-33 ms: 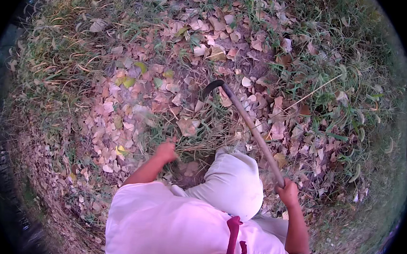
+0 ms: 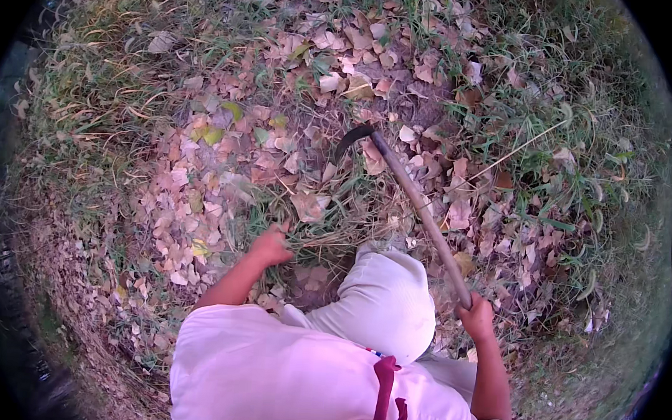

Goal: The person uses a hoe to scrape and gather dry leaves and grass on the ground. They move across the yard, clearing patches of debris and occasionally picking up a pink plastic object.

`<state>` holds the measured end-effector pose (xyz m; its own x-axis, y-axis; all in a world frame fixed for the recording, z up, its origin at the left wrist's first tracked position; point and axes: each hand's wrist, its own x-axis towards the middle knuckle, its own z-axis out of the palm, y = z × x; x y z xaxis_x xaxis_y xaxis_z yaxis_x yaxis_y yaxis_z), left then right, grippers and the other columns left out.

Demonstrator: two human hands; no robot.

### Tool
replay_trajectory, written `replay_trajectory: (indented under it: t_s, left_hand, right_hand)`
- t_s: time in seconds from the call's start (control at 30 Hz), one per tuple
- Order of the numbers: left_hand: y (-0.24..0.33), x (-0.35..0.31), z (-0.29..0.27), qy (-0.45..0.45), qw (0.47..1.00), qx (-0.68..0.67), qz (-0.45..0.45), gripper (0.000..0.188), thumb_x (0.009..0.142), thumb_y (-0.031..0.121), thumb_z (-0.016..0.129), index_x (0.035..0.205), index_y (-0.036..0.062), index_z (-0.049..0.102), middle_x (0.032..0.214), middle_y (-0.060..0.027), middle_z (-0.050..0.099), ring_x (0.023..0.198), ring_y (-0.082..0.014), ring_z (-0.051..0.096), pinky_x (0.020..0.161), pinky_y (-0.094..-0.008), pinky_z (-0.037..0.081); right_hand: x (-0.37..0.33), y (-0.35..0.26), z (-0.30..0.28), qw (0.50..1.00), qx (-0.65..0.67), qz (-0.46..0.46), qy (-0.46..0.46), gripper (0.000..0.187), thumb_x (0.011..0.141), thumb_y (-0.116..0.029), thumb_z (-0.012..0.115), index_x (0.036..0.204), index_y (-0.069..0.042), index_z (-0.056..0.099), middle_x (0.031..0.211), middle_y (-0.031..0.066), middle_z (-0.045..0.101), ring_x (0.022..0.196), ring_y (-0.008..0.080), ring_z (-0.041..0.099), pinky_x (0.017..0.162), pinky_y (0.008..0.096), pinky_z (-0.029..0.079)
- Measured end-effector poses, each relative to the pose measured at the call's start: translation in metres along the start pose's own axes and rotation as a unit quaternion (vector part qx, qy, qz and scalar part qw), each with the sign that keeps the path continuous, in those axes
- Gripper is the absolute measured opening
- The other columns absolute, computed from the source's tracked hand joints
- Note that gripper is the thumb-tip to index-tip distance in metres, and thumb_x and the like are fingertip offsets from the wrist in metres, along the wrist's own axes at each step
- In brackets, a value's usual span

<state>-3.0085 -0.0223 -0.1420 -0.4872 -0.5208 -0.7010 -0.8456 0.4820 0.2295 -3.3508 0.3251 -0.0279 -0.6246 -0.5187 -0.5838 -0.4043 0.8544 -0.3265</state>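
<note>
My right hand (image 2: 478, 319) is wrapped round the butt end of a sickle (image 2: 422, 207) with a long wooden handle. Its dark curved blade (image 2: 353, 138) lies ahead of my knee, over the leaf-strewn ground, with the tip turned left. To the left, my left hand (image 2: 270, 247) reaches down beside a heap of loose grass (image 2: 335, 229). The thumb and a finger stand apart, and nothing shows between them. Its other fingers are partly hidden.
My bent knee (image 2: 392, 298) in light trousers is between my hands. Dry fallen leaves (image 2: 192, 178) cover much of the ground. Taller grass (image 2: 88, 110) grows at the far left, with more green grass (image 2: 584, 179) on the right. A thin pale stalk (image 2: 518, 152) slants there.
My left hand has shifted slightly left and its fingers have spread. The sickle's blade end has moved a little away from me; my right hand keeps its grip.
</note>
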Motion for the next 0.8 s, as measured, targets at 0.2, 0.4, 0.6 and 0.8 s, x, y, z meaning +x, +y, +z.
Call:
replay_trajectory:
  t_s: [0.2,0.4,0.6,0.8]
  left_hand:
    - [0.065,-0.024,-0.088,0.15,0.986,-0.027,0.073,0.104,0.06,0.045,0.075,0.141,0.0093,0.021,0.145,-0.019,0.021,0.132,-0.0344,0.025,0.105,-0.0446,0.026]
    - [0.121,0.055,0.064,0.086,0.955,0.219,0.179,0.109,0.055,0.05,0.077,0.142,0.0187,0.02,0.148,-0.0167,0.009,0.136,-0.04,0.005,0.103,-0.062,0.011]
    - [0.098,0.12,0.01,0.181,0.953,0.218,0.108,0.104,0.062,0.043,0.075,0.143,0.0218,0.014,0.149,-0.0145,0.005,0.136,-0.0374,0.005,0.104,-0.0603,0.01]
    - [0.071,0.154,-0.025,0.265,0.954,0.13,-0.039,0.111,0.055,0.047,0.079,0.141,0.0142,0.017,0.145,-0.0161,0.018,0.127,-0.0369,0.032,0.102,-0.0485,0.029]
  right_hand:
    - [-0.003,0.033,0.016,0.99,0.126,0.034,0.046,0.013,0.071,-0.007,0.064,0.076,-0.001,0.054,0.058,0.0033,0.051,0.053,0.0113,0.049,0.05,0.0294,0.041]
    - [0.004,0.051,0.04,0.978,0.185,0.088,0.047,0.012,0.075,-0.01,0.062,0.079,-0.003,0.053,0.058,0.0003,0.048,0.048,0.0091,0.045,0.043,0.0275,0.036]
    - [0.007,0.029,0.037,0.953,0.256,0.159,0.035,0.012,0.073,-0.01,0.063,0.076,-0.004,0.053,0.062,-0.0006,0.048,0.047,0.0081,0.043,0.042,0.0261,0.035]
    - [0.021,0.032,0.039,0.967,0.212,0.133,0.057,0.014,0.073,-0.011,0.063,0.075,-0.002,0.052,0.056,0.0015,0.048,0.045,0.0095,0.044,0.042,0.0282,0.038]
